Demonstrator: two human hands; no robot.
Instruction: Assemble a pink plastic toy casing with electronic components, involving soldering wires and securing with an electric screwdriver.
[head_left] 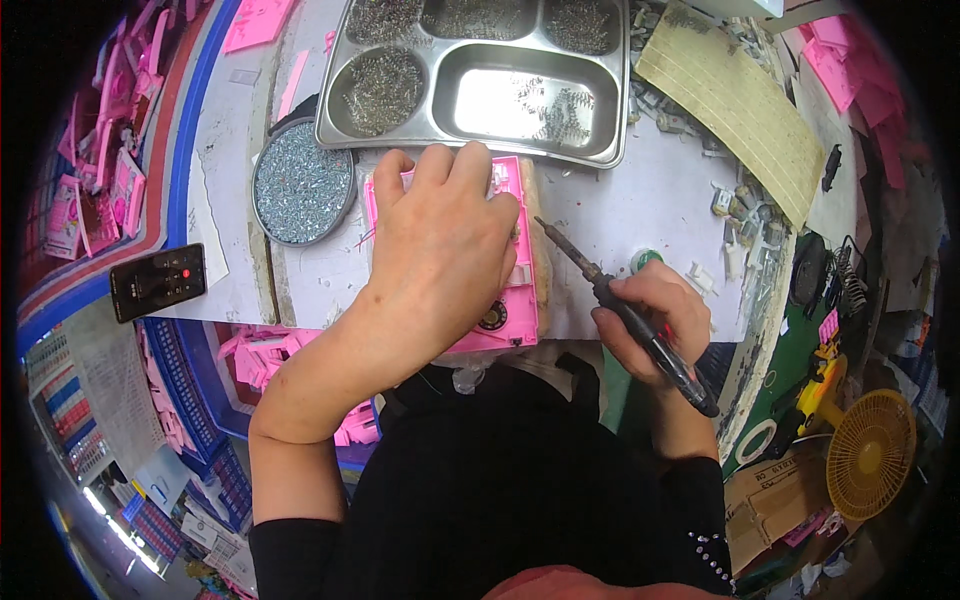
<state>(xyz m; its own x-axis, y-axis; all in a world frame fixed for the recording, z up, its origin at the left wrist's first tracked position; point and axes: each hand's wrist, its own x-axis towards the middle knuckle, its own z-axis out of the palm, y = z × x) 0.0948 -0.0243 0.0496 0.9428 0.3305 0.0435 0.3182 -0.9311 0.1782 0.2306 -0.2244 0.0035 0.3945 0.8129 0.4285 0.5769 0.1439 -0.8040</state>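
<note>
A pink plastic case (518, 318) lies at the table's near edge, with a round dark part near its lower right corner. My left hand (440, 235) rests over it, fingers bent down at its far end. The fingertips are hidden, and so is much of the case. In my closed right hand (665, 315), just right of the case, is a black screwdriver-like tool (640, 335) with a slim metal tip. That tip points up and left, a little apart from the case. A tan block or pad (541, 260) shows along the case's right side.
Beyond my left hand stands a metal compartment tray (432, 98) of small springs. A round dish (304, 185) full of small screws sits left. A phone (157, 282) lies at the left edge. Small whitish parts (738, 235) and a beige board (730, 105) lie right; a yellow fan (872, 455) stands lower right.
</note>
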